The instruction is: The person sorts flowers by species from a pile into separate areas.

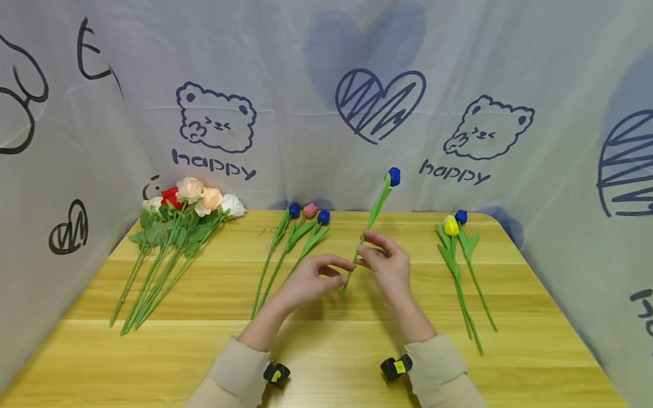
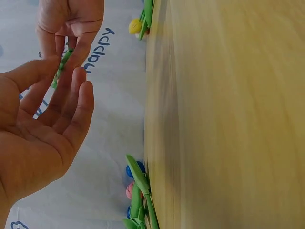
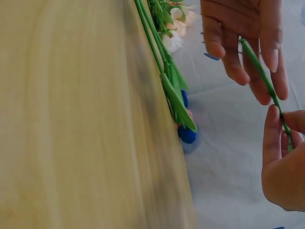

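In the head view, a blue artificial tulip (image 1: 394, 177) is held up over the table, leaning slightly right. Its green stem is pinched between the thumb and fingers of my right hand (image 1: 386, 266). My left hand (image 1: 313, 277) is at the lower stem, its fingers loosely extended around it. The right wrist view shows the stem (image 3: 259, 70) passing by the left fingers, with its cut end near that palm; firm contact is not clear. Closest to the left hand on the table are two blue tulips and a pink tulip (image 1: 310, 210), side by side.
A bunch of roses (image 1: 190, 190) in red, peach and white lies at the table's left. On the right lie a yellow tulip (image 1: 451, 225) and another blue tulip (image 1: 461, 216). The wooden table (image 1: 326, 351) backs onto a printed white cloth (image 1: 285, 68).
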A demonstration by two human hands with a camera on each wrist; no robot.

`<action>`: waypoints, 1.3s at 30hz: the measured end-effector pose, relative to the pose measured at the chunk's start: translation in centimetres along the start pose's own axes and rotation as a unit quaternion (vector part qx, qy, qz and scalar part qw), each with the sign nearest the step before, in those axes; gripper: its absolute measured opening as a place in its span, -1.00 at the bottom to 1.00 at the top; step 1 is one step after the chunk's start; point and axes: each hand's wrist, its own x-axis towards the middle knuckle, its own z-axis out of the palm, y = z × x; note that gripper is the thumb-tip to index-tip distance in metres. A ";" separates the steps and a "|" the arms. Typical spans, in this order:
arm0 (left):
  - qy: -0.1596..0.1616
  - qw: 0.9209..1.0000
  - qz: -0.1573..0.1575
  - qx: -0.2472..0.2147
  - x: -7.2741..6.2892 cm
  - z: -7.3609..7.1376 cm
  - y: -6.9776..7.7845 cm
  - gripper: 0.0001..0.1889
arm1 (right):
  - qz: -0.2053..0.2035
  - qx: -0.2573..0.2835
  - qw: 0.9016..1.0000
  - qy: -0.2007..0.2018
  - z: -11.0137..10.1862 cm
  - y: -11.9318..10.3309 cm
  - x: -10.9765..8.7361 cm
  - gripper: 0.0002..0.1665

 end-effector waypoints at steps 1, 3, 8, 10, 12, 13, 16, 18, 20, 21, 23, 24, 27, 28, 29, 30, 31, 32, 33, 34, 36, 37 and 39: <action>-0.001 1.000 0.001 0.004 0.0 0.0 0.0 -0.70 | 0.002 0.001 1.000 -0.001 0.0 0.1 0.0 -0.58; -0.002 1.000 0.005 0.010 -0.1 0.0 0.0 -0.70 | 0.006 0.000 1.000 -0.002 0.1 0.2 -0.1 -0.58; -0.002 1.000 -0.005 0.006 -0.1 0.2 0.0 -0.69 | 0.007 -0.008 1.000 0.003 0.0 0.6 -0.3 -0.61; -0.003 1.000 -0.012 -0.003 -0.1 0.3 0.1 -0.68 | 0.008 -0.008 1.000 0.002 0.0 0.8 -0.3 -0.61; -0.003 1.000 -0.014 -0.017 -0.1 0.4 0.0 -0.68 | 0.010 -0.009 1.000 -0.001 0.0 0.9 -0.3 -0.62; -0.003 1.000 -0.014 -0.024 0.0 0.5 0.0 -0.68 | 0.010 -0.009 1.000 -0.002 -0.1 0.9 -0.4 -0.62; 0.001 0.999 -0.017 -0.037 0.1 0.6 -0.1 -0.68 | 0.009 -0.007 1.000 -0.003 -0.1 0.9 -0.4 -0.62; 0.007 0.999 -0.019 -0.034 0.2 0.7 -0.2 -0.68 | 0.008 -0.006 1.000 -0.005 0.0 0.9 -0.5 -0.62; 0.016 0.999 -0.021 -0.025 0.2 0.7 -0.2 -0.69 | 0.006 -0.006 1.000 -0.008 0.1 0.8 -0.5 -0.62; 0.020 0.999 -0.024 -0.020 0.2 0.6 -0.1 -0.69 | 0.005 -0.005 1.000 -0.011 0.1 0.8 -0.5 -0.62; 0.024 0.999 -0.026 -0.014 0.2 0.6 -0.1 -0.70 | 0.004 -0.002 1.000 -0.015 0.2 0.8 -0.5 -0.62; 0.027 0.999 -0.027 -0.011 0.2 0.5 -0.1 -0.70 | 0.003 0.000 1.000 -0.017 0.2 0.7 -0.5 -0.63; 0.032 0.999 -0.030 -0.006 0.1 0.4 0.1 -0.71 | 0.003 0.005 1.000 -0.024 0.2 0.6 -0.6 -0.63; 0.034 0.999 -0.031 -0.005 0.0 0.4 0.1 -0.72 | 0.003 0.006 1.000 -0.026 0.3 0.6 -0.6 -0.63; 0.036 0.999 -0.031 -0.005 0.0 0.3 0.2 -0.72 | 0.002 0.006 1.000 -0.029 0.3 0.5 -0.6 -0.62; 0.038 0.999 -0.030 -0.005 -0.1 0.2 0.3 -0.72 | 0.000 0.006 0.999 -0.032 0.3 0.5 -0.7 -0.61; 0.040 0.999 -0.030 -0.005 -0.1 0.2 0.4 -0.72 | -0.002 0.006 0.999 -0.034 0.3 0.4 -0.7 -0.60; 0.042 0.999 -0.030 -0.005 -0.1 0.2 0.4 -0.72 | -0.005 0.006 0.999 -0.036 0.3 0.4 -0.7 -0.59; 0.042 0.999 -0.029 -0.007 -0.2 0.2 0.4 -0.72 | -0.008 0.006 0.999 -0.038 0.2 0.3 -0.7 -0.59; 0.044 0.999 -0.028 -0.007 -0.2 0.0 0.4 -0.72 | -0.013 0.005 0.999 -0.041 0.2 0.2 -0.7 -0.59; 0.049 0.998 -0.027 -0.007 -0.2 -0.2 0.5 -0.73 | -0.022 0.003 0.999 -0.045 0.1 0.0 -0.6 -0.59; 0.051 0.998 -0.027 -0.007 -0.2 -0.3 0.5 -0.73 | -0.026 0.000 0.999 -0.045 0.0 -0.1 -0.6 -0.60; 0.056 0.998 -0.028 -0.009 -0.4 -0.5 0.7 -0.73 | -0.035 -0.006 0.998 -0.044 -0.3 -0.5 -0.6 -0.61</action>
